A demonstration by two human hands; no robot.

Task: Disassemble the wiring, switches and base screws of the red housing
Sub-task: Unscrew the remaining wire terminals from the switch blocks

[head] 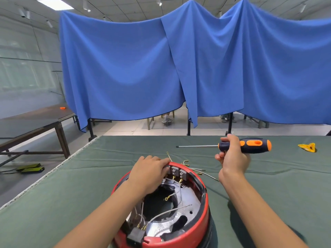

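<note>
Head view: red housing (200,228) sits open side up on the green-covered bench (71,185), close to the near edge, centre frame. Inside it: grey wires (168,213) with gold ring and spade terminals, a black switch block (135,236) at the near rim, two more switches (178,172) seated in the far rim.

Left hand (149,171) lies over the far-left rim of the housing, fingers (163,170) fairly straight, tips pressing on the rim right beside the far switches. Not wrapped round anything that can be seen.

Right hand (232,154) is raised above the bench, right of the housing, fingers curled round the front of the screwdriver (247,145) handle. Handle is dark blue and orange, shaft runs left, roughly level, tip well clear of the housing.

Loose wires (200,170) with terminals lie on the bench just beyond the far rim, between the two hands. Yellow scrap (307,147) lies far right on the bench, well apart. Blue cloth (179,65) hangs behind.
</note>
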